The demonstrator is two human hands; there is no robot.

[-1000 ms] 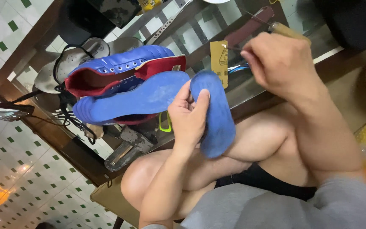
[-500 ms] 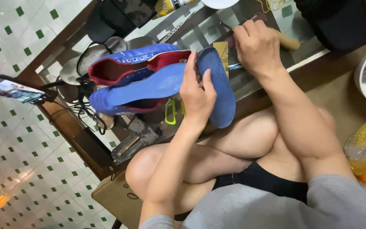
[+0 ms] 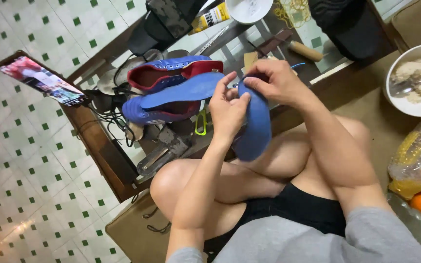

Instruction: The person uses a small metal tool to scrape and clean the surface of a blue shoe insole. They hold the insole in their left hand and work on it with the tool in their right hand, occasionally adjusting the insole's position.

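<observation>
Both the left hand (image 3: 226, 109) and right hand (image 3: 275, 83) are pinching, fingers clamped, a curved, matte blue insole (image 3: 255, 127) just past the tabletop (image 3: 327, 80) near edge.

Phone (image 3: 42, 80) with lit, multicoloured screen lies far left on the table corner. Yellow tube (image 3: 212, 16) with dark label lies far centre. Clear plastic bag (image 3: 417, 163) of yellow contents stands near right.

The person wears a grey short-sleeved shirt and black shorts; forearms and legs bare.
</observation>
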